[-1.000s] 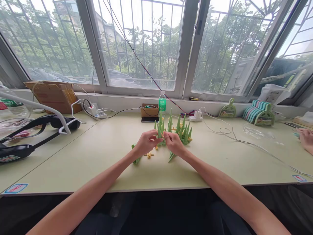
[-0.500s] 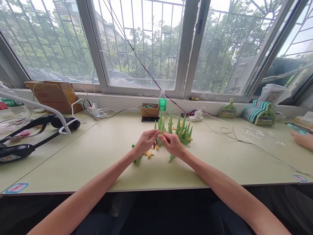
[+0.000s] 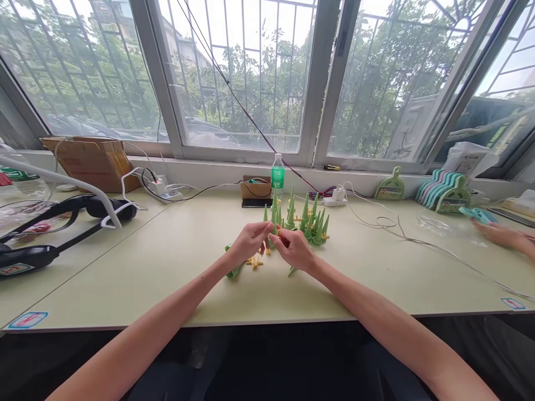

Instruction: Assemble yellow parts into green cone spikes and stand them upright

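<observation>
Over the middle of the table, my left hand and my right hand meet with fingertips pinched together. Between them stands a green plastic watering spike, point up; its lower part is hidden by my fingers. Just behind my hands, several more green watering spikes stand upright in a group, some with yellow valves. Below my left hand lie loose yellow valves. Green cup-like pieces rest beside my left wrist, and one spike lies under my right wrist.
Behind the spikes are a green-labelled bottle, a black phone and a small brown box. A black headset lies left. Cables cross the right side, where another person's hand holds a teal piece.
My hands stay nearly in place, with the right fingers shifted slightly at the spike. At the right edge, the other person's hand has moved left with the teal piece.
</observation>
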`<move>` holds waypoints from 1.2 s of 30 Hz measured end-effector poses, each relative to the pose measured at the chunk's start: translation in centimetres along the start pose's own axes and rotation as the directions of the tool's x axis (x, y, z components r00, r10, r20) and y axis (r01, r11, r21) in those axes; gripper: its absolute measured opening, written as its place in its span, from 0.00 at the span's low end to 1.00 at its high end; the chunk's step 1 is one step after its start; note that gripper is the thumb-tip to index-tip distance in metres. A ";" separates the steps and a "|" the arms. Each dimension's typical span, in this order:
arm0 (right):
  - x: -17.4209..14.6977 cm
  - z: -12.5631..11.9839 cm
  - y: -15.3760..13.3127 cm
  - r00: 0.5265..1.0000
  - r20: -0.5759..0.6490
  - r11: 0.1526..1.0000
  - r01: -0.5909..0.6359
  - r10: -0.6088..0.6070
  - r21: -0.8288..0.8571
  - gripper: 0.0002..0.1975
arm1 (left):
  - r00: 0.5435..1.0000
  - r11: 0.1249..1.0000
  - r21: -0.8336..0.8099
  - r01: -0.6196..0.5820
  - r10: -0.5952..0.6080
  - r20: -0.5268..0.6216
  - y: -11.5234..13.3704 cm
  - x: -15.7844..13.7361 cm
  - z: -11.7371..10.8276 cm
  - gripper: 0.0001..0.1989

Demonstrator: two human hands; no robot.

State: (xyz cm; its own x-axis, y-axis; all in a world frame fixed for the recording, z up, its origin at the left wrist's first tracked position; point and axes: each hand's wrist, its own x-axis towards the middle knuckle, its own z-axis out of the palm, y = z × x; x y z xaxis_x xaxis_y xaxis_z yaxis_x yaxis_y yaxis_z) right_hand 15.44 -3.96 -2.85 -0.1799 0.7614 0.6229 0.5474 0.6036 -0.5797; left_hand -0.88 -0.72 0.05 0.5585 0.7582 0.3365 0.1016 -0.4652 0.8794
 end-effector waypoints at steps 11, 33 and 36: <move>-0.2 -0.1 -0.3 0.999 0.035 0.997 0.033 -0.031 -0.068 0.20 | 0.999 1.000 0.008 0.023 -0.023 0.027 -0.1 0.0 0.1 0.24; 0.0 0.2 -0.1 1.000 0.008 1.000 0.005 -0.005 -0.012 0.25 | 0.998 0.992 -0.121 0.023 -0.015 0.066 -0.7 0.3 0.3 0.23; 0.0 0.2 0.1 1.000 -0.009 1.000 -0.007 0.007 0.001 0.27 | 0.998 0.988 -0.152 0.038 -0.028 0.063 -0.5 0.3 0.3 0.24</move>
State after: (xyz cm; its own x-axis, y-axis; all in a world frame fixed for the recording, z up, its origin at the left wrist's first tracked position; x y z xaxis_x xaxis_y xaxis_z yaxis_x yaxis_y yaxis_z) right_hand 15.28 -3.83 -3.02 -0.1691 0.7633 0.6235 0.5476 0.5988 -0.5844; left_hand -0.49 -0.42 -0.43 0.6063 0.7407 0.2895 -0.0034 -0.3616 0.9323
